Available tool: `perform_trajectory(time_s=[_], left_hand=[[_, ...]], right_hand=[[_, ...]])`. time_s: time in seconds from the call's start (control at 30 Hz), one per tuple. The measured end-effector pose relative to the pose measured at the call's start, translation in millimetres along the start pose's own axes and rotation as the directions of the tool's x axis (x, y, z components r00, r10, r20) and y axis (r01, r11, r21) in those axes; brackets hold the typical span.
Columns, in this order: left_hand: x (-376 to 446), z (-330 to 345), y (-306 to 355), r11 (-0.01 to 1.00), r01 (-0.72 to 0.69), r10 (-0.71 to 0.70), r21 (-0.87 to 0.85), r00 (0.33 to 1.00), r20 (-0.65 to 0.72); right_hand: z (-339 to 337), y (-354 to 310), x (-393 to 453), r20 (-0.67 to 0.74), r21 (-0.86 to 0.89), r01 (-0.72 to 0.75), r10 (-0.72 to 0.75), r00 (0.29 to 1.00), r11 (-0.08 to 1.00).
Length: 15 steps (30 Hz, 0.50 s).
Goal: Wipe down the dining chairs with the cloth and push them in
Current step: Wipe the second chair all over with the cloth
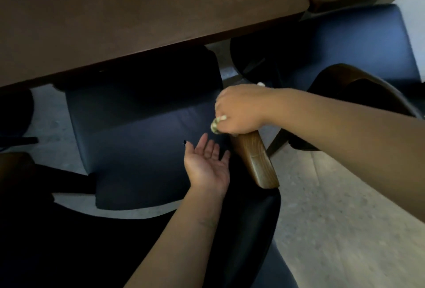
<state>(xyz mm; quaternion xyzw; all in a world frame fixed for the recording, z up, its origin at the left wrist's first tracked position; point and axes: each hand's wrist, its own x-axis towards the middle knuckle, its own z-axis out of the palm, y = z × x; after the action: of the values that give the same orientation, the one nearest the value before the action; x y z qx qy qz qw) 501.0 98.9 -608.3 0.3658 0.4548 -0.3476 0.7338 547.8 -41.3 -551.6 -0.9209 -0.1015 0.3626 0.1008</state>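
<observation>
Two chairs stand at the table [138, 11]. The near chair [142, 131] has its seat partly under the table edge; its wooden armrest [255, 161] runs lengthwise toward the table. The right hand [239, 110] clutches the cloth [216, 124] on the armrest. The left hand [207, 163] hovers palm up, fingers relaxed. The second chair [345, 44] stands right of the first.

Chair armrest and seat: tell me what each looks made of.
Armrest: apparently wood, or a wood-look veneer, with brown grain lines and a smooth, slightly glossy rounded end. Seat: dark blue padded upholstery, probably leather or faux leather, given its smooth surface and soft sheen; the dim light leaves that open.
</observation>
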Motion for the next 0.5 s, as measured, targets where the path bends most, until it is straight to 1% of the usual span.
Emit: perform_trajectory(time_s=[0.03, 0.1, 0.13, 0.2, 0.27, 0.3, 0.33, 0.37, 0.4, 0.43, 0.47, 0.5], left_hand=[[-0.1, -0.5, 0.3, 1.0, -0.001, 0.001, 0.013, 1.0, -0.003], [-0.9, -1.7, 1.7, 0.998, -0.001, 0.0, 0.056, 1.0, 0.005], [-0.6, -3.6, 3.2, 0.997, -0.004, 0.003, 0.083, 1.0, 0.012], [-2.6, -6.0, 5.5, 0.985, -0.015, 0.011, 0.173, 1.0, 0.022], [-9.0, -6.2, 6.8, 0.952, -0.032, 0.014, 0.304, 0.998, 0.061], [-12.6, -5.6, 6.6, 0.927, -0.041, 0.011, 0.374, 0.997, 0.082], [-19.1, -3.3, 6.3, 0.908, -0.039, -0.004, 0.417, 0.995, 0.101], [-20.9, -1.2, 4.2, 0.884, -0.035, -0.024, 0.466, 0.993, 0.119], [-25.1, 3.3, 1.3, 0.859, -0.027, -0.056, 0.512, 0.988, 0.146], [-31.9, 9.9, -0.3, 0.822, -0.053, -0.054, 0.567, 0.984, 0.17], [-32.4, 12.9, -3.7, 0.768, -0.09, -0.044, 0.634, 0.98, 0.192], [-25.9, 12.4, -9.7, 0.705, -0.116, -0.035, 0.699, 0.979, 0.198]], right_hand=[[-0.4, -3.8, 3.2, 0.023, -0.037, -0.009, 0.01, 1.0, 0.999], [1.1, -16.6, -3.7, -0.007, -0.107, -0.004, 0.004, 1.0, 0.994], [3.2, -22.3, -12.5, -0.035, -0.133, 0.003, -0.008, 0.999, 0.991], [14.3, -34.4, -39.2, -0.15, -0.12, 0.01, -0.028, 0.988, 0.993], [38.7, -46.3, -69.0, -0.312, 0.01, 0.022, -0.018, 0.95, 1.0], [54.2, -54.1, -84.1, -0.412, 0.113, 0.041, 0.009, 0.911, 0.993], [67.5, -64.5, -99.1, -0.511, 0.244, 0.063, 0.073, 0.857, 0.968], [78.5, -76.8, -111.7, -0.578, 0.423, 0.096, 0.187, 0.795, 0.901], [87.5, -89.0, -119.2, -0.594, 0.623, 0.148, 0.341, 0.729, 0.768], [93.2, -99.8, -122.5, -0.547, 0.789, 0.207, 0.509, 0.665, 0.578], [96.9, -109.4, -122.2, -0.444, 0.894, 0.247, 0.668, 0.597, 0.374], [98.3, -117.1, -119.2, -0.304, 0.944, 0.279, 0.792, 0.529, 0.175]])
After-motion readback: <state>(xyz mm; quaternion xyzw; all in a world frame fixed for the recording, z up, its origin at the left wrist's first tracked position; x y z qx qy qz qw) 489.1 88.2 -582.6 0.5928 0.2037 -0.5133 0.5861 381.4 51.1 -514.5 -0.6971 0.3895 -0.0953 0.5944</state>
